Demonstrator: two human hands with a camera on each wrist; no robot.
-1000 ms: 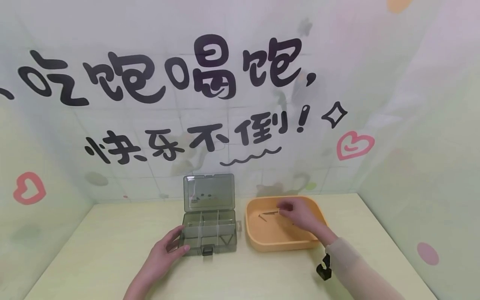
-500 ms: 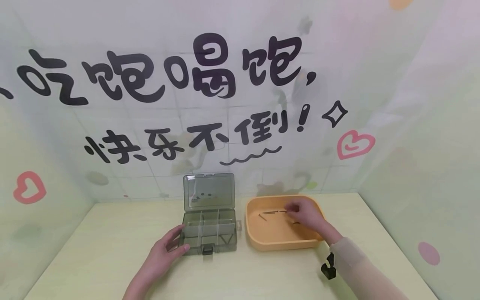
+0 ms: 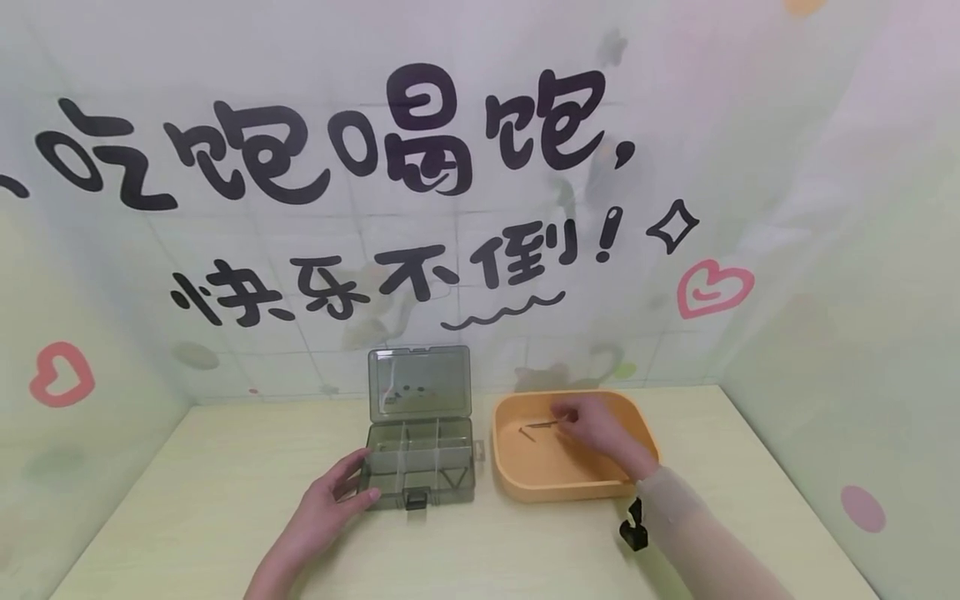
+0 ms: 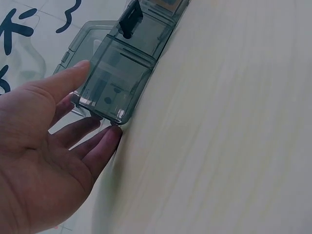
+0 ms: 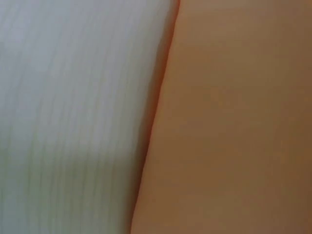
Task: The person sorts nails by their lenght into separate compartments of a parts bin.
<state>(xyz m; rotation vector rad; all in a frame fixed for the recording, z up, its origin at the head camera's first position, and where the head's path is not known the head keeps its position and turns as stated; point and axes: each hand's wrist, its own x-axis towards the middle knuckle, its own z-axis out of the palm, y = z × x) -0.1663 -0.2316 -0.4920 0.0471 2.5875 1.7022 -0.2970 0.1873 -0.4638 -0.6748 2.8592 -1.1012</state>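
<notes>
A smoky translucent compartment box [image 3: 386, 483] stands on the table with its lid [image 3: 420, 383] raised against the wall. My left hand [image 3: 322, 504] holds its left end, thumb on the front wall and fingers at the side, as the left wrist view also shows. Thin dark metal pins [image 3: 453, 478], screw- or nail-like, lie in a V in the front right compartment. My right hand [image 3: 596, 425] is inside the orange tray [image 3: 540, 483], fingertips bent down at similar metal pins [image 3: 528, 434]. Whether they pinch one I cannot tell. The right wrist view shows only tray [image 5: 219, 122] and table.
A light wood table [image 3: 510, 550] carries both containers, with the tray just right of the box. Behind them rises a printed wall [image 3: 300, 358] with black lettering. A black clip-like piece [image 3: 635, 529] hangs at the right sleeve.
My right hand shifted a little right inside the tray, then back left to the metal pins. My left hand and the box have stayed in place.
</notes>
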